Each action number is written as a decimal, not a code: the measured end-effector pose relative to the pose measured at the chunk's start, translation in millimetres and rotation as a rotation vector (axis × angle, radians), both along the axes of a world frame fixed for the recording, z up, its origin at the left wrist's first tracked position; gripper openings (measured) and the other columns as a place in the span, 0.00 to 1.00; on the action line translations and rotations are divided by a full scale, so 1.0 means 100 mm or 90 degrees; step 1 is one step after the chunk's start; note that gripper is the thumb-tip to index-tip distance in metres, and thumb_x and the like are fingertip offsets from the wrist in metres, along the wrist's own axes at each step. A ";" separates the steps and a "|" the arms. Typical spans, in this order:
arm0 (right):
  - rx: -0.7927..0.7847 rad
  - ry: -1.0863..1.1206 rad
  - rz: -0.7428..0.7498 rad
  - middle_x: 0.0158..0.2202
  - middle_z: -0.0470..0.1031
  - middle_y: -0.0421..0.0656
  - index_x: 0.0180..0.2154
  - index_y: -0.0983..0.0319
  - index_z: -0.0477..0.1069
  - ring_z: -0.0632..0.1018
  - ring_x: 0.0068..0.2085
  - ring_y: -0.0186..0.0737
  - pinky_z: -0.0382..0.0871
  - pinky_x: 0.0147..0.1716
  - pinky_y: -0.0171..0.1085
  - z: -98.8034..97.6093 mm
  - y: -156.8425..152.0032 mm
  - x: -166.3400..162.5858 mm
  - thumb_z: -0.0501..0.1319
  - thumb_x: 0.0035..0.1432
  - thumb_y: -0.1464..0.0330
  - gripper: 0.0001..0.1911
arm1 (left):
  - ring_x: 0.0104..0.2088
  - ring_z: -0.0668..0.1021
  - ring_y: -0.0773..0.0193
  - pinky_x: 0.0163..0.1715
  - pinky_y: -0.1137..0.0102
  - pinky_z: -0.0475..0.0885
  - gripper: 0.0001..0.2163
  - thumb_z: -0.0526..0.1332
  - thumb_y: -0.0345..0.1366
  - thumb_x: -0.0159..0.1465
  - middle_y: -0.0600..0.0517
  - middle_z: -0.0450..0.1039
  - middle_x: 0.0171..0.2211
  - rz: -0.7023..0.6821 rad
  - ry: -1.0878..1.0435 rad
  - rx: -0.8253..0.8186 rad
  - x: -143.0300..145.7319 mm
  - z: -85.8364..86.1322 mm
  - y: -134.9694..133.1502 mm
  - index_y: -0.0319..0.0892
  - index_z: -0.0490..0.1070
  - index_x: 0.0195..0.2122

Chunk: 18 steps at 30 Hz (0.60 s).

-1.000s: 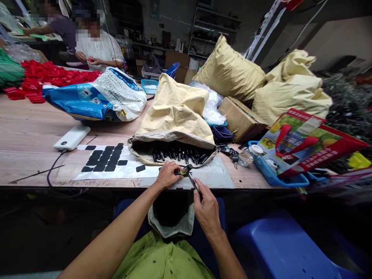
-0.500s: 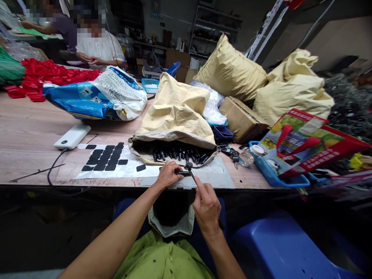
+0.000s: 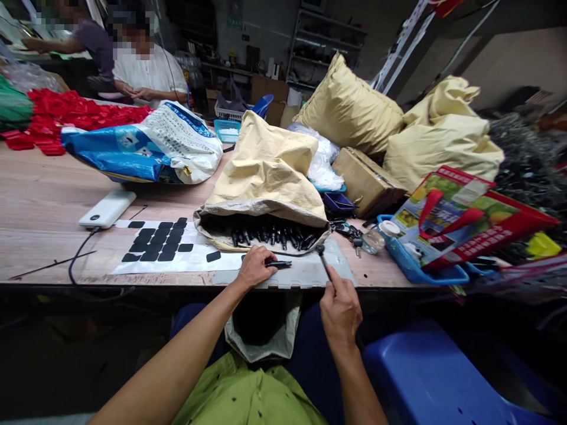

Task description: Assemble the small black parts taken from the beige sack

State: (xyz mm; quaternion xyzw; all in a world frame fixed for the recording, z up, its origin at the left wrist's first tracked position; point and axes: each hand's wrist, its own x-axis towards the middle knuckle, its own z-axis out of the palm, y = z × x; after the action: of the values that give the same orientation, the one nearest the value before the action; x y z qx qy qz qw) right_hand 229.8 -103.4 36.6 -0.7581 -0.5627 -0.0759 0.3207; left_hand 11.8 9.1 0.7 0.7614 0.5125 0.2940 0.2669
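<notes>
Along the near edge of the table (image 3: 39, 195), I have the left hand (image 3: 254, 268) closed over one end of a slim black piece (image 3: 282, 264), fingers narrow around it, its free end pointing right over the grey board (image 3: 319, 274), just in front of the mouth of the cream sack (image 3: 270, 159). My right hand (image 3: 341, 310) is wrapped around the shaft of a small hammer-like tool (image 3: 325, 264), whose dark head stands to the right of the piece, apart from it. I judge this to be a tapping step, caught between contacts; another tap would call for a firm left grip and the tool's head brought leftward over the piece, clear of the fingertips. The piece itself looks dark and glossy, long and thin, narrowing toward the free end with a pale glint along it. Its held end is hidden, and finer detail is too small to tell. Similar black pieces (image 3: 283, 234) crowd the sack's opening.
</notes>
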 end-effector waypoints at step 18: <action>-0.058 0.044 -0.066 0.49 0.73 0.55 0.55 0.63 0.76 0.73 0.48 0.53 0.68 0.46 0.47 -0.04 0.41 0.16 0.56 0.60 0.69 0.23 | 0.43 0.73 0.54 0.45 0.63 0.64 0.18 0.50 0.40 0.69 0.50 0.78 0.31 -0.015 -0.089 -0.077 -0.05 0.06 -0.01 0.45 0.76 0.52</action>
State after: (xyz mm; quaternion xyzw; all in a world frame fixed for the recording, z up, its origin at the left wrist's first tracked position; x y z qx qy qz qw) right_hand 246.2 -62.9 32.7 -0.8022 -0.5142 -0.0405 0.3006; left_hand 6.7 8.5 7.1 0.7277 0.5001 0.3119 0.3508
